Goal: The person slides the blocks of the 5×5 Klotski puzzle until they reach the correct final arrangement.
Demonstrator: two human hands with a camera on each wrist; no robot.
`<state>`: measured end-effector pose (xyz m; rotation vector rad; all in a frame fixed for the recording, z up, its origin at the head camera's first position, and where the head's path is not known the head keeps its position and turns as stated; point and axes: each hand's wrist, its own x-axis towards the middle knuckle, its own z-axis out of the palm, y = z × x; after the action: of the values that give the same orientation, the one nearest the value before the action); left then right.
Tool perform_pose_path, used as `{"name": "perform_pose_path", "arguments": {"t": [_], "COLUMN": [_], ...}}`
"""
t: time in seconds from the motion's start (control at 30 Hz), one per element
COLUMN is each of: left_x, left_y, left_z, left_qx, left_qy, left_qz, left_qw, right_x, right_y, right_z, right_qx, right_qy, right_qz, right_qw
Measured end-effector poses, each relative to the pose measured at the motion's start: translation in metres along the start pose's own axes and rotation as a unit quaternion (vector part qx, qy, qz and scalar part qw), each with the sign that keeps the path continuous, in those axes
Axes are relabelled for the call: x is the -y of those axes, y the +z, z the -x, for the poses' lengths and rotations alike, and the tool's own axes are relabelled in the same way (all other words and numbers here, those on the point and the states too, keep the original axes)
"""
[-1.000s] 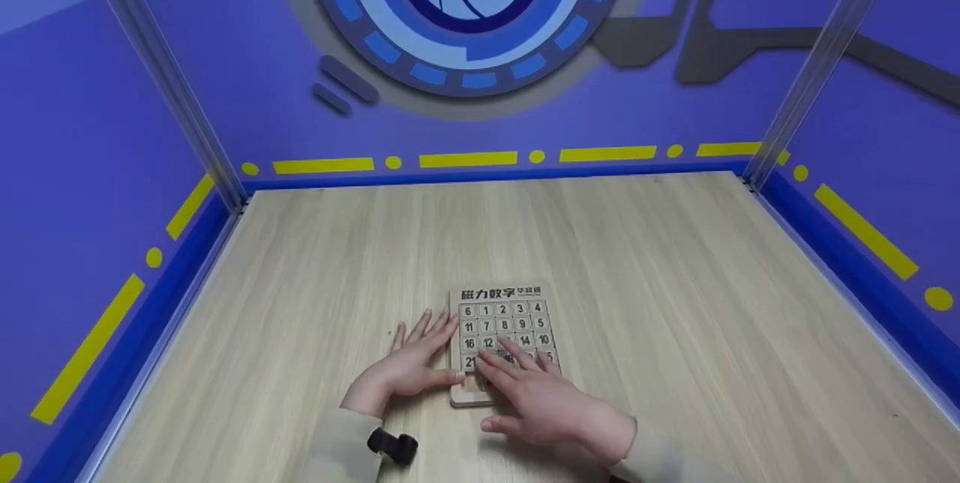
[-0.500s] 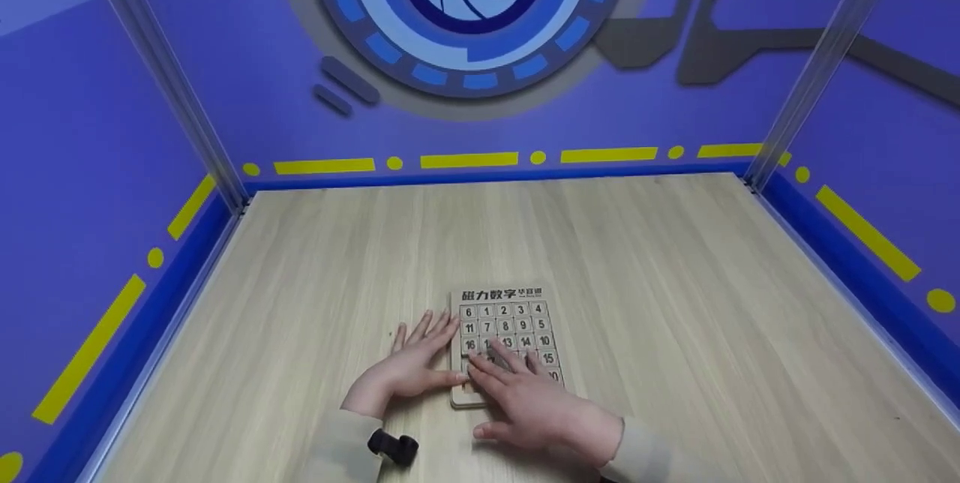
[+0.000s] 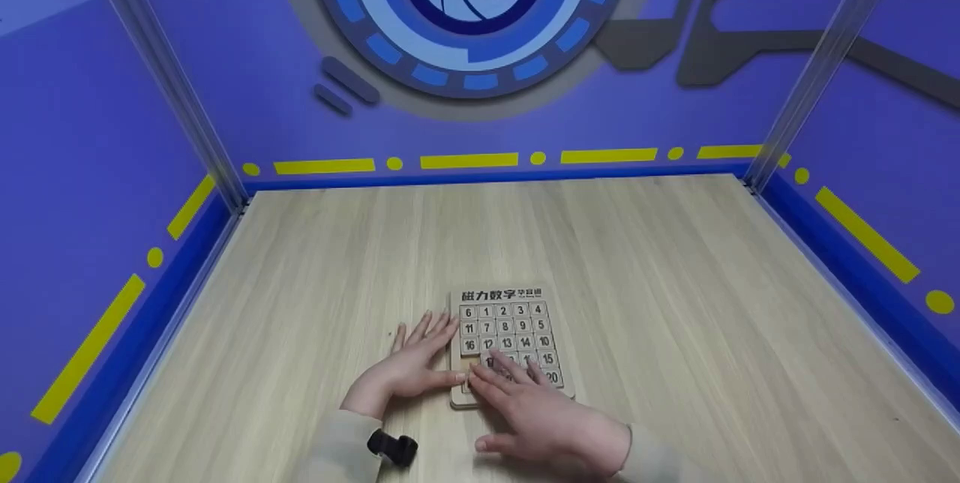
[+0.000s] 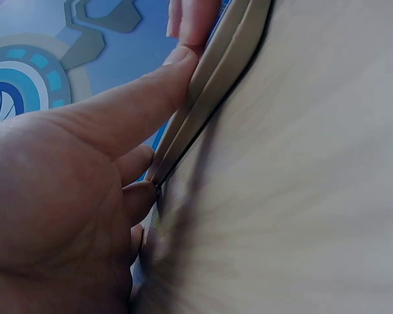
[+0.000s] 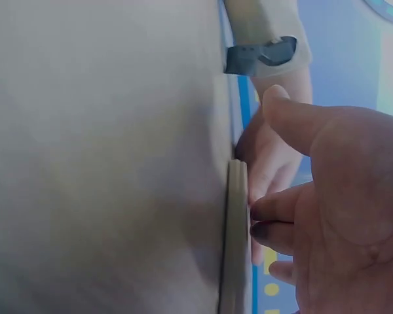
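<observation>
A wooden sliding number puzzle (image 3: pixel 501 295) lies flat on the table, with numbered tiles in rows and printed characters along its top. Its fourth row has a bare slot (image 3: pixel 470 362) at the left end. My left hand (image 3: pixel 409 367) rests at the puzzle's left side, fingers spread along the edge and thumb touching the lower left. With fingers extended, my right hand (image 3: pixel 536 408) touches the lower tiles, hiding several; its thumb is held apart, off the board. From the side, the right wrist view shows the right fingertips (image 5: pixel 265 232) at the puzzle's face.
The wooden table (image 3: pixel 337 243) extends behind and to both sides of the puzzle. Blue printed panels (image 3: pixel 480 123) enclose it at the back, left and right, with metal posts at the corners. A black strap (image 3: pixel 393 448) sits on the left sleeve.
The right hand has shifted slightly down and left across the tiles. The tile marked 21 has left the fourth row's left end, where bare wood now shows. The left hand stays put.
</observation>
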<state>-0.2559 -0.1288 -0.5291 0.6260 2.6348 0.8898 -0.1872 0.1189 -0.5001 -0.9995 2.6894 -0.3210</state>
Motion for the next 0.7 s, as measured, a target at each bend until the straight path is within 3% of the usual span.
{"name": "perform_pose_path", "arguments": {"t": [0.4, 0.7], "left_x": [0.001, 0.000], "left_y": [0.001, 0.000], "left_z": [0.000, 0.001], "left_qx": [0.002, 0.004], "left_qy": [0.002, 0.004], "left_qz": [0.002, 0.001], "left_qw": [1.0000, 1.0000], "right_x": [-0.017, -0.016], "right_y": [-0.008, -0.005], "right_z": [-0.033, -0.037], "right_qx": [-0.012, -0.007], "right_qy": [0.034, 0.036], "right_qz": [-0.017, -0.004], "right_qw": [0.999, 0.999]}}
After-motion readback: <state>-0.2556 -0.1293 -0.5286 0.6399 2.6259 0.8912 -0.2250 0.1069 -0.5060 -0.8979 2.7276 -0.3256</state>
